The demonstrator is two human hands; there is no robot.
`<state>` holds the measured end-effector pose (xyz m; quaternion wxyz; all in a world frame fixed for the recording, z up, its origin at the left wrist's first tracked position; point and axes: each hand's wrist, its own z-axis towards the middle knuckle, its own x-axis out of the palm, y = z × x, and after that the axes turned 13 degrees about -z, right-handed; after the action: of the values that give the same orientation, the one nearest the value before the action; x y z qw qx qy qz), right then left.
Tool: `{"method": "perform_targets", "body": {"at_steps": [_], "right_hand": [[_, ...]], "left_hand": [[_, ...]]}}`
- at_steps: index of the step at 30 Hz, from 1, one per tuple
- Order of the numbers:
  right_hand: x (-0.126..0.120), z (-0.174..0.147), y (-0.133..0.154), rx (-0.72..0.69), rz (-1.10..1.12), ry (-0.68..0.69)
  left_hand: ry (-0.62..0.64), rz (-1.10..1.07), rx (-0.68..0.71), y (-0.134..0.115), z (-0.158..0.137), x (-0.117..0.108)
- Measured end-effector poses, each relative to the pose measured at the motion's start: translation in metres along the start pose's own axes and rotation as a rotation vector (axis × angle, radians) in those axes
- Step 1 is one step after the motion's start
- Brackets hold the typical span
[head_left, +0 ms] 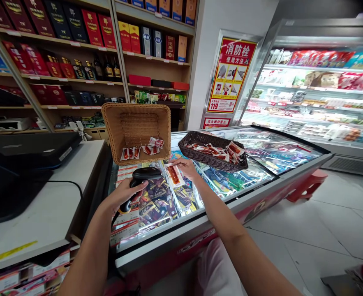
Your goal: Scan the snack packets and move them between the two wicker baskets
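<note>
My left hand [126, 193] is wrapped round the handle of a black barcode scanner [146, 173], whose head points to the right. Between the fingers of my right hand [186, 167] is a clear packet of sausage [174, 175], held over the glass top of the freezer. Beyond it a tan wicker basket [136, 119] stands tilted toward me, with several small sausage packets [131, 153] along its lower side. To the right sits a dark brown woven basket [213, 164] holding more sausage packets [210, 151].
The chest freezer [181, 230] with wire baskets of packaged goods spans the middle. A counter [39, 197] with a black machine [30, 154] lies left. A red stool [307, 185] stands right. Shelves of boxes [76, 39] and a lit display fridge [310, 88] are behind.
</note>
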<state>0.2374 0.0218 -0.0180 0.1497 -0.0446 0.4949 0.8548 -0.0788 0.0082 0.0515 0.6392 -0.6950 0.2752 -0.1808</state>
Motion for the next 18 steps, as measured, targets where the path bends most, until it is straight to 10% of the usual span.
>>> {"method": "perform_targets", "body": {"at_steps": [6, 18], "right_hand": [[-0.009, -0.005, 0.006, 0.105, 0.052, 0.237], [-0.011, -0.008, 0.011, 0.098, -0.037, 0.257]], "left_hand": [[0.084, 0.043, -0.016, 0.003, -0.001, -0.004], [0.05, 0.037, -0.027, 0.004, 0.0, -0.004]]}}
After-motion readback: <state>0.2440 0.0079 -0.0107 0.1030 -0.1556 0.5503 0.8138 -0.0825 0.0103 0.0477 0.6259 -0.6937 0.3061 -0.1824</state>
